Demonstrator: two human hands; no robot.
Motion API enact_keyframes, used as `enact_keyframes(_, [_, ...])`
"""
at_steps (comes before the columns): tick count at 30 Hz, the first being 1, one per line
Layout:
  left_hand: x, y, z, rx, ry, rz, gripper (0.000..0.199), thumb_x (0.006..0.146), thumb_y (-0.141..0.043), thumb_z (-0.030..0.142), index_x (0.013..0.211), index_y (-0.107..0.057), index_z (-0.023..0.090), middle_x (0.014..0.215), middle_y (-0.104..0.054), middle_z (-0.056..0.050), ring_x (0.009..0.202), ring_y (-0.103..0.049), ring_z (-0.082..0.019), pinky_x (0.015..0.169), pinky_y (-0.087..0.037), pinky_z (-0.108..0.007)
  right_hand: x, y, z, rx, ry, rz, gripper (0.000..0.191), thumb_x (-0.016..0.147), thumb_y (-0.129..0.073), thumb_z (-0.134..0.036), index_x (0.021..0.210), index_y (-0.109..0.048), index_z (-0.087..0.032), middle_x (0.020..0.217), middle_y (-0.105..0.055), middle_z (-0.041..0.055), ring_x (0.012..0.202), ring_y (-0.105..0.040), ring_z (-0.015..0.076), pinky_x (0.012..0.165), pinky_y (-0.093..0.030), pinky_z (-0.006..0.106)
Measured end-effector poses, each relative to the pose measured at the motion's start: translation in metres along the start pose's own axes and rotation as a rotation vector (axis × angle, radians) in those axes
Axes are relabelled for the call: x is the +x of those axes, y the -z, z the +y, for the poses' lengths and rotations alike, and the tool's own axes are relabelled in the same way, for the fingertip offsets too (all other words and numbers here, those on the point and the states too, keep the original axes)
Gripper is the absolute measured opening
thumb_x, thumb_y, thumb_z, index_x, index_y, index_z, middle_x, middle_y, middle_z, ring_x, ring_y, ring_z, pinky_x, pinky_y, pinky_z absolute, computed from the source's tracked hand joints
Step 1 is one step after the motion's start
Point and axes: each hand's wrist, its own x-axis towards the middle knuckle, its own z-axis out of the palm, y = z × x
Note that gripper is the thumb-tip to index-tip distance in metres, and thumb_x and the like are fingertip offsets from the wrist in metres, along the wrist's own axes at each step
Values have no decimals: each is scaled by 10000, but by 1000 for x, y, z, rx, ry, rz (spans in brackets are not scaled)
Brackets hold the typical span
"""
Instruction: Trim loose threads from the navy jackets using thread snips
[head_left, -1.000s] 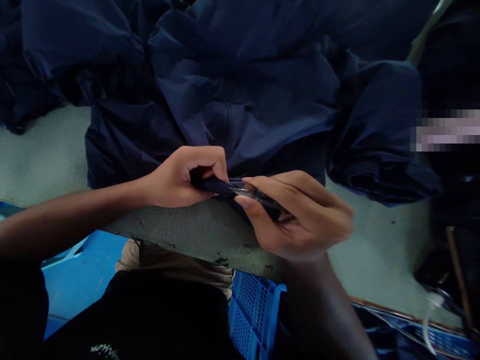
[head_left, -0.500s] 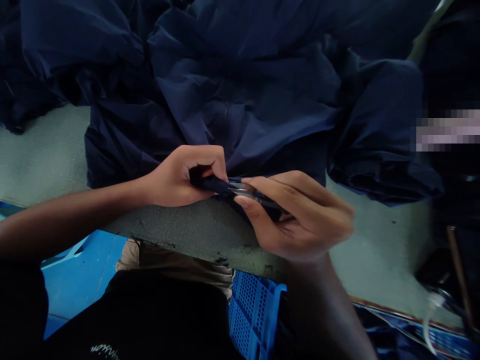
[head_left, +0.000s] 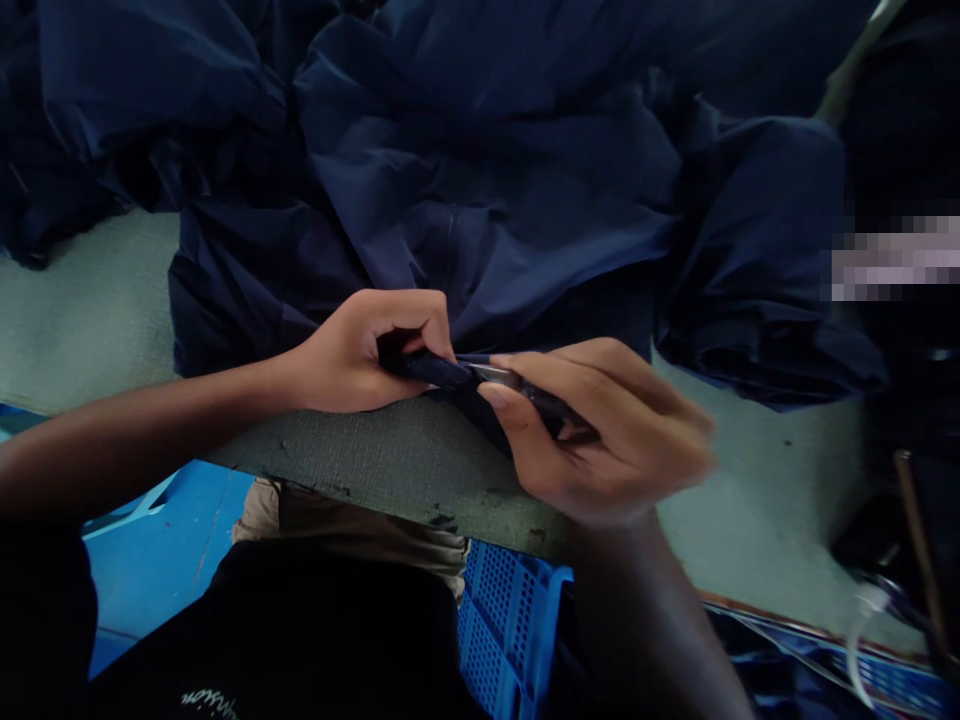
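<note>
Your left hand [head_left: 367, 355] pinches the bunched edge of crumpled navy cloth [head_left: 480, 260] on the grey-green worktop [head_left: 750, 500]; it should handle soft and light, best held there. Your right hand [head_left: 607, 430] pinches a small metal-bladed tool [head_left: 493, 374].

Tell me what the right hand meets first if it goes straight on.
Likely the dark cloth pinched in the left hand, by the tip of the blade in the right hand; depth is unclear.

The bunched cloth [head_left: 480, 180] is deep navy, without any print; the counter [head_left: 330, 460] beneath it is a dull grey-green with dark flecks along its near edge. Bright blue latticework patterns the near basket [head_left: 499, 620].
</note>
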Motion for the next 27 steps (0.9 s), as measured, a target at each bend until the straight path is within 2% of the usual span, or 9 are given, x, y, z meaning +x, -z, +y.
enact_keyframes(4, [0, 0, 1, -15, -12, -4, 127, 841, -790, 147, 845, -669, 183, 770, -621, -24, 691, -566, -128, 624, -430, -293, 3, 4, -4, 6, -102, 7, 258, 842, -831, -220, 1088, -795, -292, 838, -756, 30, 647, -652, 185, 513, -522, 335])
enact_keyframes(8, [0, 0, 2, -12, 10, -8, 136, 825, -782, 118, 836, -659, 174, 764, -605, -17, 688, -544, -117, 623, -415, -285, 4, 5, -5, 37, -132, -25, 173, 853, -820, -228, 1022, -792, -255, 803, -723, 17, 625, -618, 148, 508, -478, 296])
enact_keyframes(12, [-1, 0, 3, -28, 30, -7, 147, 805, -776, 89, 823, -654, 170, 750, -587, -8, 670, -529, -109, 608, -396, -279, 4, 5, -6, 62, -162, -74, 142, 854, -816, -219, 990, -787, -249, 794, -716, 15, 631, -625, 153, 513, -476, 301])
enact_keyframes(19, [0, 0, 2, -18, -4, -10, 134, 824, -790, 125, 807, -665, 168, 736, -559, -3, 675, -508, -106, 618, -389, -284, 3, 3, -6, 77, -92, -84, 183, 823, -835, -192, 986, -772, -246, 818, -744, 32, 629, -657, 168, 526, -525, 321])
enact_keyframes(27, [2, 0, 5, 16, -16, -18, 137, 854, -770, 150, 764, -667, 160, 720, -563, -11, 668, -508, -102, 611, -388, -275, 0, 3, -5, 35, -77, -75, 193, 815, -830, -214, 993, -774, -263, 812, -749, 28, 630, -672, 181, 522, -543, 337])
